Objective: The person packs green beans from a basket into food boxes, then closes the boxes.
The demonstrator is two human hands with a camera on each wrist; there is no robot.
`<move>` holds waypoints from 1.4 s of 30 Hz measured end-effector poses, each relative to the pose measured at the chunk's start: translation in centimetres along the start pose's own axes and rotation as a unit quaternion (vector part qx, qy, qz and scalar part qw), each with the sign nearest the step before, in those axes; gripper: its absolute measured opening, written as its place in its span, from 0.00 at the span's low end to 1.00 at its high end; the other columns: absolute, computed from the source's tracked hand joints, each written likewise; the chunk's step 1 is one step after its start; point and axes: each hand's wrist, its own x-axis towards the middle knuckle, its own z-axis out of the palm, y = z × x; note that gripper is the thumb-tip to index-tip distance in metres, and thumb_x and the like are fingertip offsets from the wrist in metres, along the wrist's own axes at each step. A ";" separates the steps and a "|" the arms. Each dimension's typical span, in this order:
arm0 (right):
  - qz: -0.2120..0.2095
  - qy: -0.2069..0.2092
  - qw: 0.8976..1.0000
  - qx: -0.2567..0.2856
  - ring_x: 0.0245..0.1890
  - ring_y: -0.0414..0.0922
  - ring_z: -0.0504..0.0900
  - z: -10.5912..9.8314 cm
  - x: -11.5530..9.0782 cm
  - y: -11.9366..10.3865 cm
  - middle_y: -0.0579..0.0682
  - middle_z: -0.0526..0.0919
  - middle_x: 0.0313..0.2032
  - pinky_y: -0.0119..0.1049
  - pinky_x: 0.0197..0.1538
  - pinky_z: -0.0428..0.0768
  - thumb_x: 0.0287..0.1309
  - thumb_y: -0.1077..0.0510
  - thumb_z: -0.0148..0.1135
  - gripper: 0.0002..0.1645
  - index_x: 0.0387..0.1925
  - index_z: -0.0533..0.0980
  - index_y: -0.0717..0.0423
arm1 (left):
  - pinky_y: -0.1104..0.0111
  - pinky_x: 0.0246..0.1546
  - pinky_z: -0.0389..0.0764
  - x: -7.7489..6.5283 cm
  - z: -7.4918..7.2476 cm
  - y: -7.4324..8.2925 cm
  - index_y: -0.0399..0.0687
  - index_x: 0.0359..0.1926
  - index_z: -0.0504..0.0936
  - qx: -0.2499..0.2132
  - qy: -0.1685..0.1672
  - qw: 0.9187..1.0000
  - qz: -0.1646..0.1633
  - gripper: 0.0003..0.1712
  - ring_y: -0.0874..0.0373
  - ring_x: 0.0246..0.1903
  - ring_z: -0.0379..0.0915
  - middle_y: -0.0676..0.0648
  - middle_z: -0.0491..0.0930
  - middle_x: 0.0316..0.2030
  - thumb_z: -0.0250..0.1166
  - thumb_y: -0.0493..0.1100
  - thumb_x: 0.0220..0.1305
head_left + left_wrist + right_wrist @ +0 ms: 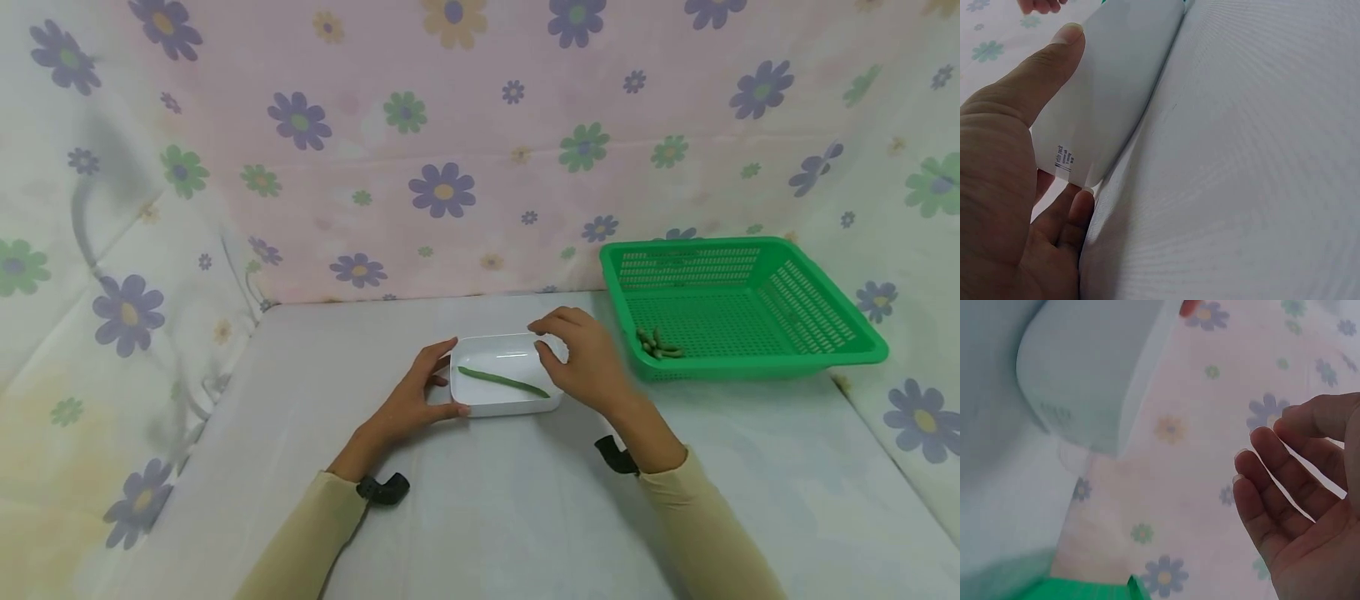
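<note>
gripping dish (508, 410) at its left edge with left hand (412, 392); holding right hand (590, 360), with relaxed, unclosed fingers, over dish's right edge. showing bean (504, 381) slantwise inside dish, wide tabletop (487, 492) on dish's near side, basket (757, 364) beyond a gap rightward.

Green bean (504, 381), white dish (517, 407)

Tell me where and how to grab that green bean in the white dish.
Probably pinch the green bean at its middle, coming from above with the right hand, thumb and finger across its narrow width. It is long and thin, lying slanted in the white dish, its ends near the walls but its middle uncovered.
</note>
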 end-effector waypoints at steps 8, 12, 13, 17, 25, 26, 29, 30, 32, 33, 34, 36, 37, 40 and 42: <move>0.034 0.032 0.999 -0.016 0.53 0.56 0.83 -3.9 0.0 1.4 0.55 0.88 0.47 0.52 0.53 0.84 0.61 0.71 0.72 0.12 0.47 0.86 0.62 | 0.43 0.67 0.75 -0.1 0.0 0.1 0.54 0.85 0.51 -0.009 0.007 1.000 0.004 0.66 0.46 0.78 0.60 0.45 0.55 0.80 0.84 0.42 0.56; 0.043 0.045 0.998 -0.020 0.54 0.58 0.81 -5.6 -0.1 2.6 0.58 0.87 0.48 0.55 0.56 0.80 0.59 0.73 0.72 0.14 0.47 0.86 0.63 | 0.41 0.67 0.73 -0.1 0.0 0.1 0.50 0.85 0.50 -0.009 0.012 1.000 0.000 0.66 0.42 0.78 0.59 0.41 0.54 0.80 0.84 0.37 0.55; 0.044 0.048 0.998 -0.020 0.54 0.58 0.81 -6.0 -0.1 2.9 0.58 0.86 0.48 0.55 0.57 0.79 0.58 0.73 0.73 0.16 0.48 0.86 0.63 | 0.40 0.67 0.73 0.0 0.0 0.1 0.50 0.85 0.50 -0.010 0.012 1.000 -0.002 0.66 0.41 0.78 0.59 0.40 0.54 0.80 0.84 0.36 0.55; 0.042 0.066 0.997 -0.027 0.55 0.59 0.81 -7.7 -0.5 4.1 0.60 0.85 0.49 0.53 0.58 0.78 0.54 0.74 0.75 0.20 0.50 0.86 0.64 | 0.39 0.68 0.72 0.0 0.0 0.3 0.49 0.85 0.50 -0.013 0.010 1.000 -0.004 0.66 0.40 0.78 0.58 0.39 0.53 0.80 0.83 0.35 0.55; 0.064 0.039 0.997 -0.020 0.54 0.54 0.80 -11.0 -2.3 6.5 0.59 0.84 0.53 0.26 0.56 0.74 0.55 0.72 0.77 0.30 0.60 0.82 0.63 | 0.44 0.67 0.75 -0.1 -0.1 0.4 0.55 0.85 0.52 -0.016 0.007 1.000 -0.001 0.65 0.47 0.78 0.60 0.47 0.55 0.80 0.84 0.42 0.56; 0.070 0.028 0.997 -0.014 0.54 0.53 0.80 -11.3 -2.6 6.8 0.59 0.84 0.53 0.24 0.56 0.74 0.56 0.72 0.76 0.30 0.61 0.81 0.64 | 0.45 0.67 0.75 -0.1 -0.1 0.4 0.56 0.85 0.52 -0.015 0.006 1.000 -0.002 0.65 0.47 0.78 0.60 0.48 0.55 0.80 0.85 0.43 0.56; 0.090 -0.003 0.996 0.005 0.54 0.51 0.80 -11.9 -3.4 7.7 0.60 0.84 0.53 0.21 0.57 0.74 0.59 0.70 0.75 0.29 0.62 0.80 0.63 | 0.48 0.68 0.75 -0.2 -0.1 0.3 0.56 0.85 0.52 -0.010 0.004 1.000 -0.004 0.65 0.49 0.78 0.60 0.50 0.55 0.81 0.85 0.46 0.56; 0.095 -0.013 0.995 0.011 0.54 0.50 0.80 -12.1 -3.7 8.0 0.60 0.84 0.54 0.22 0.57 0.74 0.60 0.69 0.75 0.28 0.62 0.80 0.62 | 0.48 0.68 0.75 -0.3 -0.1 0.3 0.57 0.85 0.51 -0.007 0.004 1.000 -0.007 0.65 0.49 0.78 0.60 0.51 0.54 0.81 0.84 0.46 0.56; 0.108 -0.032 0.993 0.020 0.54 0.50 0.80 -12.3 -4.2 8.6 0.60 0.84 0.55 0.22 0.57 0.74 0.62 0.67 0.74 0.26 0.62 0.81 0.61 | 0.49 0.69 0.75 -0.3 -0.1 0.4 0.59 0.86 0.51 0.000 0.003 1.000 -0.017 0.65 0.51 0.78 0.61 0.53 0.54 0.81 0.84 0.49 0.57; 0.110 -0.040 0.993 0.022 0.54 0.49 0.81 -12.4 -4.3 8.9 0.59 0.84 0.55 0.23 0.57 0.75 0.63 0.66 0.74 0.26 0.62 0.81 0.60 | 0.49 0.69 0.75 -0.3 -0.1 0.3 0.60 0.86 0.51 0.001 0.003 1.000 -0.019 0.65 0.51 0.78 0.61 0.53 0.54 0.81 0.84 0.49 0.57; 0.114 -0.048 0.992 0.023 0.54 0.47 0.81 -12.6 -4.5 9.1 0.58 0.84 0.56 0.23 0.57 0.75 0.64 0.66 0.74 0.25 0.62 0.81 0.58 | 0.49 0.69 0.74 -0.3 -0.1 0.4 0.60 0.86 0.51 0.002 0.002 1.000 -0.020 0.65 0.51 0.77 0.61 0.53 0.54 0.81 0.84 0.49 0.57; 0.122 -0.062 0.990 0.025 0.54 0.46 0.81 -12.8 -4.8 9.4 0.57 0.84 0.57 0.22 0.57 0.74 0.65 0.65 0.73 0.25 0.63 0.81 0.57 | 0.48 0.69 0.74 -0.3 -0.1 0.4 0.61 0.86 0.51 0.001 0.002 1.000 -0.021 0.65 0.50 0.77 0.62 0.53 0.54 0.81 0.84 0.50 0.57; 0.125 -0.068 0.989 0.026 0.54 0.44 0.81 -12.9 -4.9 9.5 0.56 0.84 0.57 0.21 0.57 0.73 0.65 0.66 0.73 0.26 0.63 0.81 0.57 | 0.47 0.69 0.74 -0.3 -0.1 0.5 0.61 0.86 0.51 0.001 0.002 1.000 -0.022 0.65 0.49 0.77 0.62 0.52 0.55 0.81 0.84 0.50 0.57; 0.133 -0.086 0.987 0.031 0.54 0.37 0.80 -13.1 -5.2 9.8 0.57 0.84 0.57 0.19 0.57 0.72 0.65 0.65 0.74 0.26 0.64 0.81 0.57 | 0.47 0.69 0.74 -0.2 -0.1 0.5 0.61 0.86 0.51 0.002 0.001 1.000 -0.016 0.65 0.49 0.77 0.62 0.52 0.55 0.81 0.84 0.50 0.57; 0.139 -0.097 0.985 0.032 0.54 0.35 0.80 -13.3 -5.3 10.0 0.56 0.86 0.56 0.18 0.57 0.72 0.65 0.65 0.74 0.25 0.63 0.81 0.56 | 0.48 0.69 0.74 -0.2 -0.2 0.5 0.60 0.86 0.51 0.007 0.002 1.000 -0.015 0.65 0.49 0.77 0.62 0.52 0.55 0.81 0.84 0.51 0.57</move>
